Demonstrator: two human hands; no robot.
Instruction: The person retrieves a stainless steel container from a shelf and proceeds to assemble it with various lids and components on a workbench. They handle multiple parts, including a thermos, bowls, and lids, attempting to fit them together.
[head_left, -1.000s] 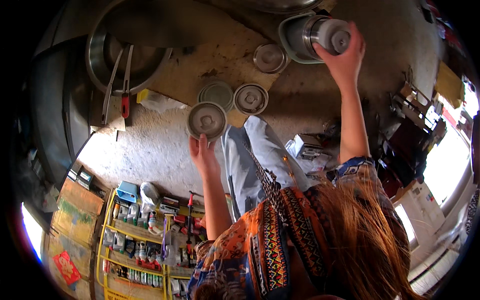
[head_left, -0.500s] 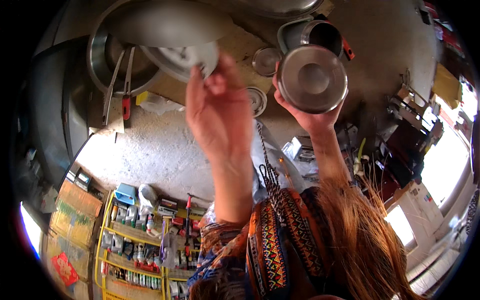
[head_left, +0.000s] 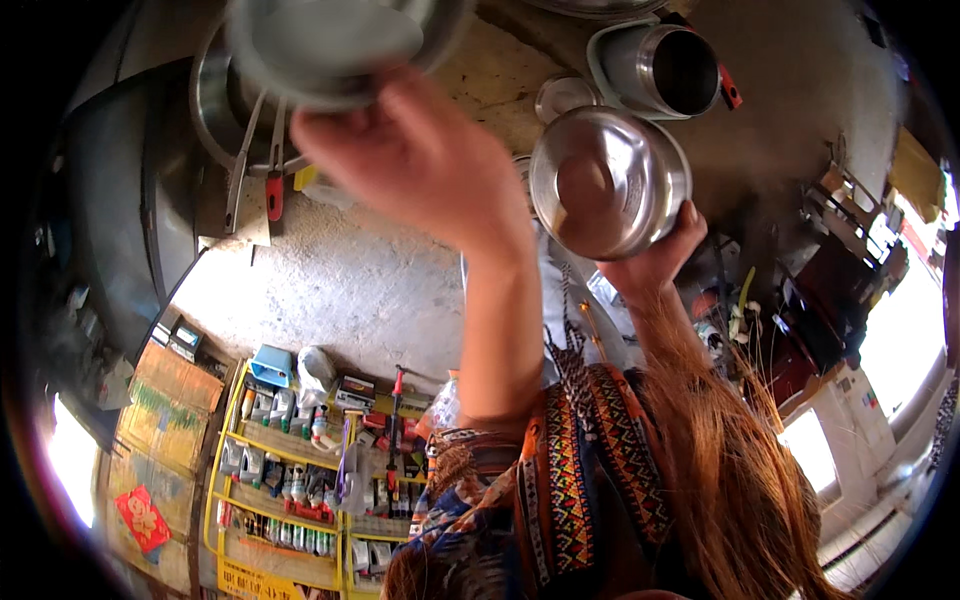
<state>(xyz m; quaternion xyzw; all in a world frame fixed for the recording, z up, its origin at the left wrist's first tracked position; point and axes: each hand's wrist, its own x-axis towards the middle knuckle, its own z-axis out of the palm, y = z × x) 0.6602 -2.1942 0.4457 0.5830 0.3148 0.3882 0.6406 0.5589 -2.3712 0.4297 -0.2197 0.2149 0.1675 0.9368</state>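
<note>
My left hand point(head_left: 415, 165) is raised at the upper left, its fingers closed on the edge of a round metal lid point(head_left: 335, 35). The lid is blurred and cut off by the top of the view. My right hand point(head_left: 655, 260) grips a round stainless-steel canister point(head_left: 610, 185) from below and from its right side. A shiny circular end of the canister faces up toward me. Just beyond it, a steel pot point(head_left: 685, 72) lies with its dark mouth showing, and a small round metal lid point(head_left: 566, 98) rests next to that.
A wide steel basin point(head_left: 210, 110) stands at the far left, with a red-handled utensil point(head_left: 275, 195) and another long metal handle leaning on it. Lower left is a yellow rack point(head_left: 285, 450) of small goods beside cardboard point(head_left: 165, 410). Assorted clutter lines the right side.
My left hand has swung up and left with the lid. The canister has tilted in my right hand and come slightly left and nearer. Background things have shifted a little to the right.
</note>
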